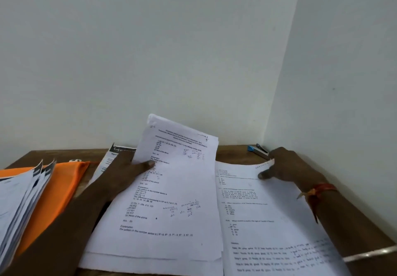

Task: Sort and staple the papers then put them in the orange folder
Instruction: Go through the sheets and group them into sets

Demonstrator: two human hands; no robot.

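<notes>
Bright orange folder (62,181) on the left, plain. Centre, white sheets (171,200) with dense black print and scribbled black figures. The right-hand page (268,211) is white too, black type. Dark header bands on the left stack (19,200). Tabletop (234,153) deep brown. Stapler (257,150) blue and silver. Wrist thread (320,190) red-orange.

Cut off by the left picture edge: paper stack (19,207) and orange folder (58,181), folder also largely buried under that stack. Behind the raised sheet (178,168): left hand (124,170) fingers, only thumb showing, plus most of a booklet (111,157). At the desk (234,153) far right corner, stapler (257,150) half hidden by right hand (285,166). Print on raised sheet and flat sheet (268,222) too blurred to read. Flat sheet cropped at the bottom.
</notes>
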